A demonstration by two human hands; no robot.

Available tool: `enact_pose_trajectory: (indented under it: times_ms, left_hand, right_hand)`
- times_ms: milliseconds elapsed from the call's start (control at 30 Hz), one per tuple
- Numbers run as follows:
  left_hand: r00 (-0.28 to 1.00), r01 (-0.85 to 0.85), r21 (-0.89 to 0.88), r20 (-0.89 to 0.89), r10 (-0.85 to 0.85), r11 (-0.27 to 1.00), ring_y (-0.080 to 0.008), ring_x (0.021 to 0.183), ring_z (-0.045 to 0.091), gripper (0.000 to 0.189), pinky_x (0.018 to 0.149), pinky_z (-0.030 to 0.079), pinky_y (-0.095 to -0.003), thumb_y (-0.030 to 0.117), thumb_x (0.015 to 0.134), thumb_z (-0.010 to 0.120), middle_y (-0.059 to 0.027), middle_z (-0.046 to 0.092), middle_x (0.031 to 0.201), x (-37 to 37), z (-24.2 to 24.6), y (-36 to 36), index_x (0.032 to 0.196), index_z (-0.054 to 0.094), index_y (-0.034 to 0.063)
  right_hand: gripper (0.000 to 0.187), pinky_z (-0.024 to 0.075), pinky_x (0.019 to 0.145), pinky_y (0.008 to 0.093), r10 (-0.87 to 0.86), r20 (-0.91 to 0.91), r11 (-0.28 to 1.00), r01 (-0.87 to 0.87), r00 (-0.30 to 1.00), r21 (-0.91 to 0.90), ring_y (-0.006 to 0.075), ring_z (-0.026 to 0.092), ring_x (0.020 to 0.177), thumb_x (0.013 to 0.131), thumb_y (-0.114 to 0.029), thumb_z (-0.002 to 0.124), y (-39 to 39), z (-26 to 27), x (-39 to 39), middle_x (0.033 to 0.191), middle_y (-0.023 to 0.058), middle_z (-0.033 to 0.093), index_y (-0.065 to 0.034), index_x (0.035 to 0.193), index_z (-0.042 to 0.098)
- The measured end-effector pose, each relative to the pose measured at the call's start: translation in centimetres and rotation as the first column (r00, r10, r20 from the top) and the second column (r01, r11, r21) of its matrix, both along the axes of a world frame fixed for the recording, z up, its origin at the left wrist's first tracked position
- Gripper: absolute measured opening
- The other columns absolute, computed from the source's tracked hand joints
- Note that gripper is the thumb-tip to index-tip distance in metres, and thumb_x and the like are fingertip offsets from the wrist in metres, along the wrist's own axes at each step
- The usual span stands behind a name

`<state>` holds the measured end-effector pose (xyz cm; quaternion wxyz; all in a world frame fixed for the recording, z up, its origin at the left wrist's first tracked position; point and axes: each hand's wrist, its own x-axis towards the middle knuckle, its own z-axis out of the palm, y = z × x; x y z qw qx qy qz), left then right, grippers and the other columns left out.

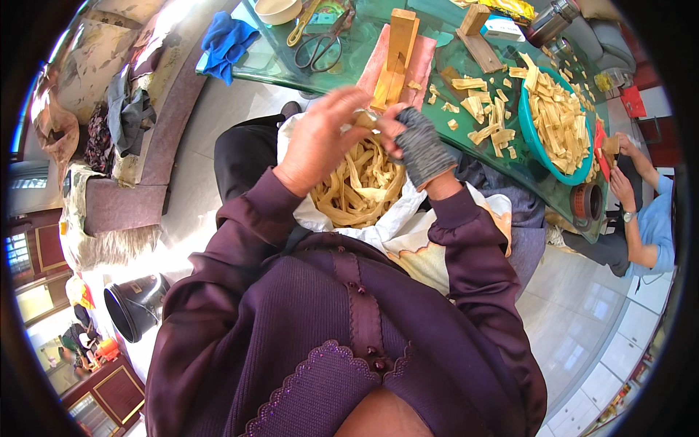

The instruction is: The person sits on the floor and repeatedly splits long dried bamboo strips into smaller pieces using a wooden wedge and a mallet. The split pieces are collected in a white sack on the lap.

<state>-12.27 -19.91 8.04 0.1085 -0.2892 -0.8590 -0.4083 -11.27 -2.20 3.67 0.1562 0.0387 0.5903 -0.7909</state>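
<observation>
My left hand (326, 139), blurred, is curled above an open white sack in my lap. Facing it is my right hand (419, 143), wearing a grey knitted fingerless cover. Between the fingers of both hands shows a short piece of pale-brown strip (367, 119); I cannot tell how firmly either one grips it. Long tan dried strips (360, 185) lie coiled in the white sack (322, 212) beneath. Just beyond my hands stands a wooden block tool (397, 60) with a slot, resting on a pink cloth (375, 60) at the glass table's edge.
The green glass table (349, 76) bears scissors (319, 52), a blue cloth (225, 43), another wooden tool (480, 41) and loose cut pieces (480, 106). A teal basin (527, 125) holds many cut pieces. At right a co-worker's hands (622, 180) are near a wooden block.
</observation>
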Motion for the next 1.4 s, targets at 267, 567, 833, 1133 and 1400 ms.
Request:
enact_pose_trajectory:
  times_ms: [267,567,833,1133,1400]
  left_hand:
    - [0.996,0.085,-0.389,0.007,-0.089,0.917,-0.0332,0.087,0.059,0.04,0.072,0.048,-0.0406,0.002,0.079,0.053,-0.0113,0.056,0.095,-0.8,-2.8,-0.9,0.118,0.05,0.0098]
    - [0.98,0.102,-0.368,-0.124,-0.157,0.924,-0.0311,0.076,0.059,0.022,0.064,0.048,-0.0394,0.004,0.079,0.055,-0.0076,0.059,0.085,-5.3,-7.4,-1.2,0.1,0.05,0.0099]
    - [0.426,-0.151,0.627,0.739,-0.522,0.764,-0.0032,0.058,0.035,0.017,0.056,0.039,-0.0204,0.021,0.098,0.046,0.0062,0.04,0.072,-6.8,-5.1,1.4,0.112,0.05,0.0111]
    - [0.605,-0.104,0.442,0.739,-0.296,0.891,-0.0024,0.054,0.032,0.024,0.049,0.032,-0.0188,0.032,0.097,0.05,0.008,0.033,0.065,-9.2,-4.7,2.4,0.104,0.053,0.009]
    - [0.795,-0.055,-0.006,0.604,0.048,0.998,-0.012,0.063,0.052,0.027,0.061,0.044,-0.0259,0.027,0.09,0.055,-0.0008,0.05,0.062,-9.9,-7.8,2.4,0.092,0.06,0.0004]
  right_hand:
    - [0.027,0.0409,0.044,0.0236,0.185,0.056,0.936,-0.194,0.981,0.293,0.0088,0.05,0.047,0.088,-0.031,0.059,-1.0,-0.9,-0.1,0.063,0.0025,0.057,-0.005,0.092,0.058]
    - [0.028,0.0452,0.06,0.0325,0.141,-0.37,0.782,0.125,0.918,0.61,0.0229,0.056,0.064,0.086,-0.029,0.06,-1.1,-1.4,-0.5,0.072,0.0113,0.059,-0.0028,0.095,0.063]
    - [0.037,0.0484,0.068,0.0386,-0.062,-0.371,0.677,0.312,0.927,0.667,0.031,0.062,0.072,0.081,-0.036,0.065,2.9,-1.5,-4.8,0.077,0.0176,0.064,0.0013,0.083,0.065]
    - [0.029,0.0446,0.054,0.0291,-0.135,-0.483,0.604,0.458,0.865,0.652,0.0135,0.056,0.055,0.083,-0.031,0.066,3.3,-4.4,-7.9,0.06,0.0055,0.058,-0.0017,0.082,0.065]
    - [0.031,0.0476,0.076,0.0445,0.519,-0.132,-0.098,0.212,0.844,0.972,0.0379,0.061,0.086,0.089,-0.029,0.051,3.6,-7.4,-9.1,0.091,0.0199,0.064,-0.0014,0.089,0.065]
